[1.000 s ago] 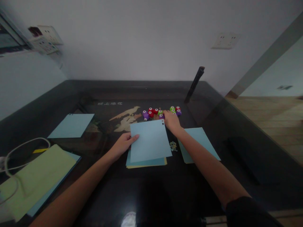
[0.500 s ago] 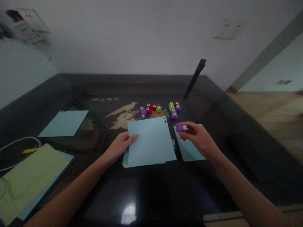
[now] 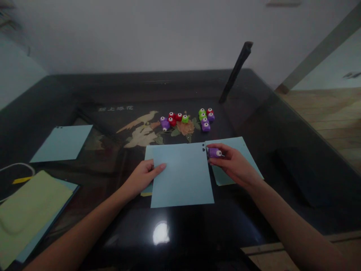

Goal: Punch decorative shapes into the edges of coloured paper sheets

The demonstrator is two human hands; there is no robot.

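Observation:
My left hand (image 3: 145,176) pinches the left edge of a light blue sheet of paper (image 3: 182,180), thumb on top. Two small dark shapes are at that sheet's top right corner. My right hand (image 3: 235,163) is closed around a small purple craft punch (image 3: 214,153) with a white button, at the sheet's right edge near those shapes. Whether the paper is inside the punch's slot, I cannot tell. More paper lies under the sheet on the left, and another blue stack (image 3: 249,152) sits beneath my right hand.
Behind the paper stand several red, purple and green punches (image 3: 172,120), with a second group (image 3: 205,119) to their right. A blue sheet (image 3: 63,143) and a yellow-green paper pile (image 3: 34,205) lie left. A black post (image 3: 236,72) rises at the back of the dark glossy table (image 3: 113,222).
The view has shifted down and slightly right. My right hand has brought the purple punch to the right edge of the sheet, closing the gap. My left hand still grips the paper.

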